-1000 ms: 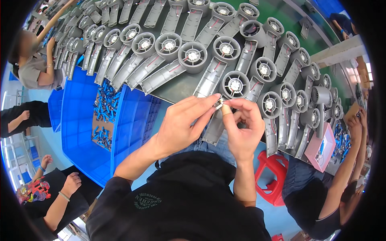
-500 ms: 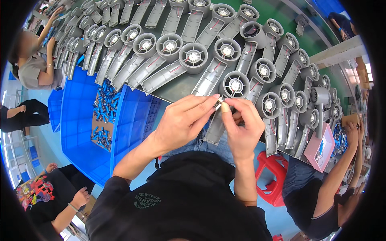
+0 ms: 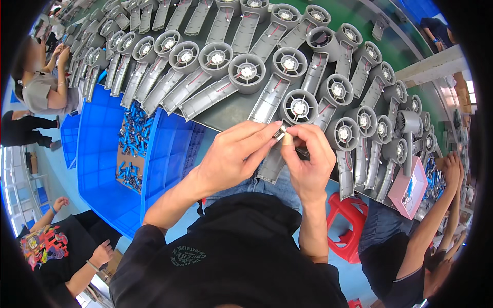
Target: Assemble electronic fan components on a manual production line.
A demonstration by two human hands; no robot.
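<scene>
Two hands meet at the near edge of the surface (image 3: pixel 231 110). Left hand (image 3: pixel 233 154) reaches in from the lower left, fingers extended and pinching a small metal cylindrical part (image 3: pixel 280 133) at their tips. Right hand (image 3: pixel 308 159) is raised upright, fingers curled, thumb and forefinger closed on the same part. The part sits between both hands, just above one grey housing (image 3: pixel 272 159). Grey fan housings (image 3: pixel 246 72) lie in overlapping rows, too many to count. One blue bin (image 3: pixel 102 164), one red stool (image 3: pixel 349 226).
</scene>
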